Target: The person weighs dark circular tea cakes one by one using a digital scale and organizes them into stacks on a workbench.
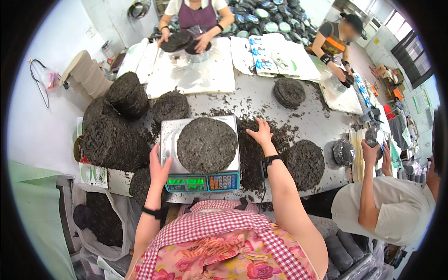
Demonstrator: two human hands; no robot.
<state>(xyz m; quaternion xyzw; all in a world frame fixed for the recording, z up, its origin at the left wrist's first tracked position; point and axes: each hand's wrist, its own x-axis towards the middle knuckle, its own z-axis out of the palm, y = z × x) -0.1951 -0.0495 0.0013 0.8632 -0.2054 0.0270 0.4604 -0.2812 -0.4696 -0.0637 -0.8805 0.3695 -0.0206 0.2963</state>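
A dark round cake of pressed dried flakes [207, 144], which looks like dried seaweed, lies flat on a digital scale [168, 125] with a steel top and a lit green display. My left hand [160, 168] is open at the scale's left edge, its fingers stretched and empty. On the other side, my right hand [262, 132] spreads its fingers above loose dark crumbs [249, 158], holding nothing. It is apart from the cake. Another dark cake [305, 165] sits to the right of my right forearm.
Stacks of dark cakes [112, 142] crowd the left side. Single cakes rest farther back [289, 93]. Across the table [233, 100] a person [198, 18] handles two cakes; other people work at the right. An open bag of dark material [105, 217] stands below left.
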